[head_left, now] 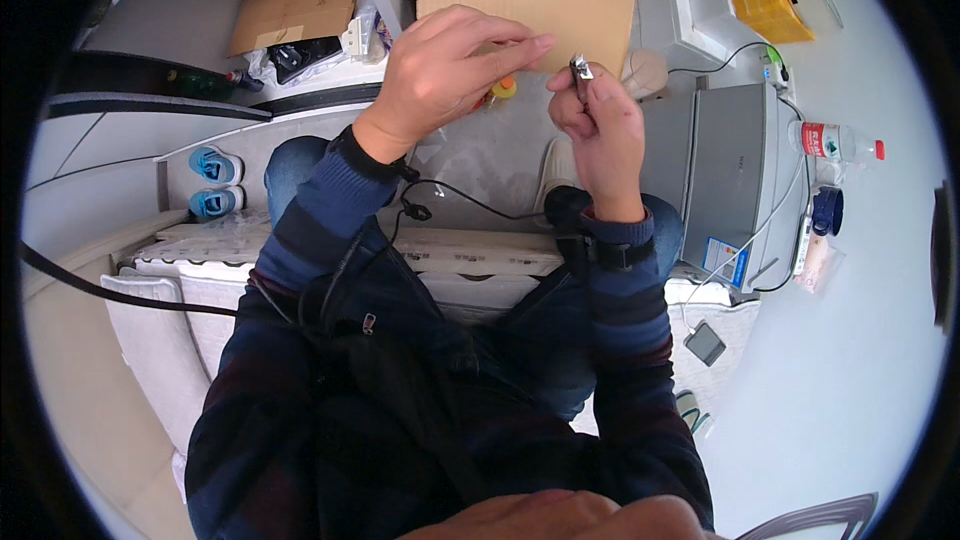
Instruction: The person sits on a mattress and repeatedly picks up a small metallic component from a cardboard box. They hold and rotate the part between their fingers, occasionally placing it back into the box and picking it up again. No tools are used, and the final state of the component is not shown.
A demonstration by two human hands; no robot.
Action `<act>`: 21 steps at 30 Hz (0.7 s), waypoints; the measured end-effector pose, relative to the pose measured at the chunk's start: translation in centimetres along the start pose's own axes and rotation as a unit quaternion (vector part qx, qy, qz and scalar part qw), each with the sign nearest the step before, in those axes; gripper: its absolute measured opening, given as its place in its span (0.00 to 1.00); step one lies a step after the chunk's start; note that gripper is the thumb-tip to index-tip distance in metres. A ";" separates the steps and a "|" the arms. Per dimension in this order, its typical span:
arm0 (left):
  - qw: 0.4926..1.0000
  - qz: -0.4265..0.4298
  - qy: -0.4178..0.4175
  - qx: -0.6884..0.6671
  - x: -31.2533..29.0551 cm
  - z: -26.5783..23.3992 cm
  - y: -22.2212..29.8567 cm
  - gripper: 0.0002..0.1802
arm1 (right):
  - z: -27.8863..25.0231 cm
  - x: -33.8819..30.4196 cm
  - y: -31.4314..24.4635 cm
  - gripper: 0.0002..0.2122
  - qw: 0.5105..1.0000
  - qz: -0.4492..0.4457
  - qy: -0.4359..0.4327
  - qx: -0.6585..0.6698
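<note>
My left hand is raised in front of me. Its thumb and index finger come together in a pinch; whether anything thin sits between them is hidden. To its right, my right hand is closed on a small shiny silver metal piece with a darker body, too small to name surely. The metal piece sticks up between thumb and fingers. A gap separates the two hands. Beyond them hangs the flap of an open cardboard box. Below the left fingers, an orange and yellow cap-like thing shows in part.
A grey cabinet stands at the right, with a clear bottle with a red cap beyond it. Blue shoes lie at the left. A black cable crosses near my knees. A phone lies at the right on a cord.
</note>
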State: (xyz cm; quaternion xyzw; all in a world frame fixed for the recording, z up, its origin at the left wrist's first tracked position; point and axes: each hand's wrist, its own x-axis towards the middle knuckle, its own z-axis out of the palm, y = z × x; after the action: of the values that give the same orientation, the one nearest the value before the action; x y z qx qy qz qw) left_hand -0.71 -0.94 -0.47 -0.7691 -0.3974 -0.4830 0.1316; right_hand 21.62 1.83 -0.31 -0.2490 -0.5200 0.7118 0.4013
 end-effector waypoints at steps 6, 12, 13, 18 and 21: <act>0.997 0.058 -0.013 0.056 0.5 0.3 1.0 0.25 | -0.6 -0.9 -1.0 0.19 0.998 0.007 0.005 -0.057; 0.996 0.053 -0.015 0.067 0.3 0.7 1.5 0.28 | -0.6 -1.3 -1.5 0.12 0.998 -0.011 0.006 -0.055; 0.996 0.047 -0.017 0.072 0.2 0.7 1.5 0.28 | -0.6 -1.3 -1.5 0.12 0.998 -0.014 0.009 -0.062; 0.995 0.051 -0.019 0.084 0.0 0.4 1.3 0.29 | -0.4 -1.5 -1.2 0.12 0.996 -0.016 0.018 -0.081; 0.996 0.052 -0.024 0.071 0.0 0.0 1.1 0.30 | -0.4 -1.5 -1.3 0.12 0.996 -0.009 0.016 -0.087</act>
State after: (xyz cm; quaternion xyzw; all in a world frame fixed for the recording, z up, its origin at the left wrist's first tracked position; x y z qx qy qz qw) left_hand 0.15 -1.66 -0.27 -0.7885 -0.3933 -0.4279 0.2012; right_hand 23.11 0.98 0.66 -0.2903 -0.5756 0.6559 0.3927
